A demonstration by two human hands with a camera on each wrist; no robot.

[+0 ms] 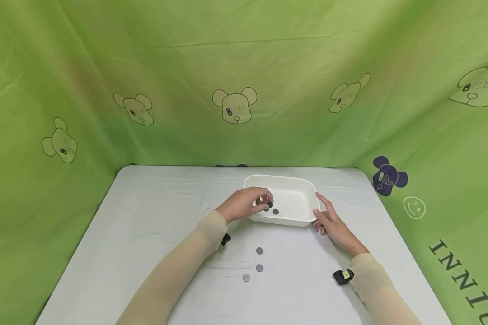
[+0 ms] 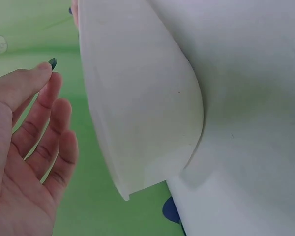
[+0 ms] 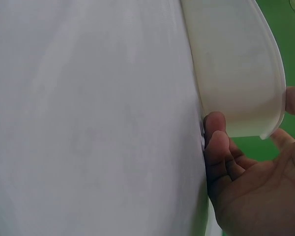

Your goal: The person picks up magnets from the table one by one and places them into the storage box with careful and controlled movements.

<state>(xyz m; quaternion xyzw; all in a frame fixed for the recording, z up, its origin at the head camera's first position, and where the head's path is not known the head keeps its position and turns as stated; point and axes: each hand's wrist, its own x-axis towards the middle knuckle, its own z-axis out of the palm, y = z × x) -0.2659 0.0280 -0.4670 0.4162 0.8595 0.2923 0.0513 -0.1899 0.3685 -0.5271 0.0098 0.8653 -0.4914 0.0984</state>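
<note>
My left hand (image 1: pixel 248 201) is over the left part of a white plastic basin (image 1: pixel 297 221) and pinches a dark coin (image 2: pixel 53 63) between thumb and forefinger. Its other fingers are bent and hold nothing in the left wrist view. Inside the basin, a grey coin (image 1: pixel 275 211) lies on the bottom, with others partly hidden behind my left fingers. At the basin's right end, my right hand (image 1: pixel 332 224) grips the wall, thumb at the rim and fingers against the outside.
In front of the basin, grey coins lie on the white tabletop (image 1: pixel 179 284): an upper coin (image 1: pixel 259 250), a middle coin (image 1: pixel 259 268) and a paler coin (image 1: pixel 246 278). A green printed curtain (image 1: pixel 179 140) surrounds the table's back and sides.
</note>
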